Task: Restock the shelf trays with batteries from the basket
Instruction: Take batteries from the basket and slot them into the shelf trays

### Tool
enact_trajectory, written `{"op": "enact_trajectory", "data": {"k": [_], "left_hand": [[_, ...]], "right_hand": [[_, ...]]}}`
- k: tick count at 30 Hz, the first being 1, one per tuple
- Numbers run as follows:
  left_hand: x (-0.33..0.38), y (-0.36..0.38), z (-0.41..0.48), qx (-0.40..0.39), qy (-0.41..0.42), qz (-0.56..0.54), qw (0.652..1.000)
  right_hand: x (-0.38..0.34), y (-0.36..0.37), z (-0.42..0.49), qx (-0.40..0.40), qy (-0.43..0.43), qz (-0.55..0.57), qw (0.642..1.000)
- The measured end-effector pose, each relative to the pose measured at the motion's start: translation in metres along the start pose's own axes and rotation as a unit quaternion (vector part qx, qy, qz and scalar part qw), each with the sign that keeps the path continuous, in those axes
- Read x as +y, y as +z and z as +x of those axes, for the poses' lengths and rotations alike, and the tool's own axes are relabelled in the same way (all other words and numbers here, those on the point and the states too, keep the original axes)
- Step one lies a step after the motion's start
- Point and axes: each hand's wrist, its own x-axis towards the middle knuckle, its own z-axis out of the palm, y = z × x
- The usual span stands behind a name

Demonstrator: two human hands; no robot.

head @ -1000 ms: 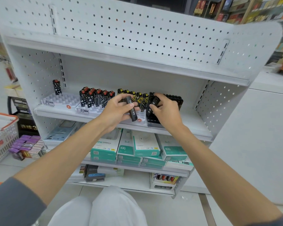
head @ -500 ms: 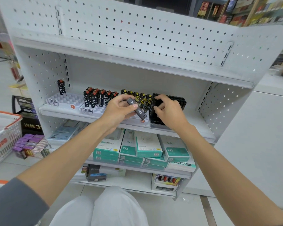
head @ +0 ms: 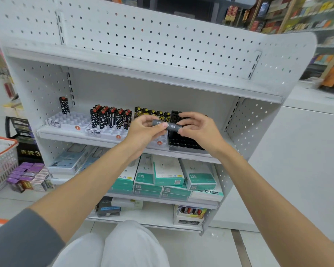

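Shelf ahead: left hand and right hand pinch one battery.

Head-worn wide-angle view, looking forward and down, close before white pegboard shelf, forearms reaching in from below

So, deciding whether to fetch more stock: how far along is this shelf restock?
Partly done: the second white slotted tray holds back rows of black patterned batteries, front slots empty. In hand: the left hand and right hand hold a grey cylindrical battery sideways before the black slotted tray. Left: that tray's bare front slots, and the far-left white tray with a single patterned battery.
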Motion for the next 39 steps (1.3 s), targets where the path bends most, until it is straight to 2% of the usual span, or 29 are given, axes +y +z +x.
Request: {"op": "enact_trajectory", "data": {"k": [2, 5, 7, 11, 14, 18, 21, 26, 32, 39], "left_hand": [[0.0, 0.003, -0.001, -0.012, 0.003, 0.018, 1.0], [0.0, 0.004, -0.004, -0.031, 0.016, 0.099, 0.994], [-0.001, 0.005, -0.005, -0.038, 0.024, 0.141, 0.989], [-0.003, 0.006, -0.006, -0.06, 0.027, 0.149, 0.987], [-0.005, 0.006, -0.004, -0.076, 0.043, 0.178, 0.98], [-0.008, 0.001, 0.005, -0.051, 0.101, 0.28, 0.953], [-0.011, 0.0, 0.011, -0.033, 0.132, 0.325, 0.936], [-0.015, -0.008, 0.014, -0.04, 0.139, 0.312, 0.939], [-0.014, -0.018, 0.013, -0.041, 0.131, 0.278, 0.951], [-0.013, -0.019, 0.012, -0.038, 0.131, 0.269, 0.953]], "right_hand": [[0.0, -0.004, 0.0, 0.022, -0.002, 0.006, 1.0], [0.0, -0.01, 0.0, 0.059, 0.002, 0.033, 0.998], [-0.001, -0.011, -0.001, 0.056, 0.008, 0.045, 0.997], [0.0, -0.014, 0.0, 0.041, -0.005, 0.024, 0.999], [0.003, -0.017, 0.001, 0.041, -0.019, -0.016, 0.999], [0.005, -0.021, 0.01, 0.131, -0.016, -0.133, 0.982], [0.004, -0.016, 0.019, 0.15, -0.039, -0.224, 0.962], [0.012, 0.0, 0.032, 0.133, -0.055, -0.305, 0.941], [0.017, 0.001, 0.032, 0.056, -0.09, -0.343, 0.933], [0.02, 0.0, 0.032, 0.024, -0.087, -0.384, 0.919]]}}
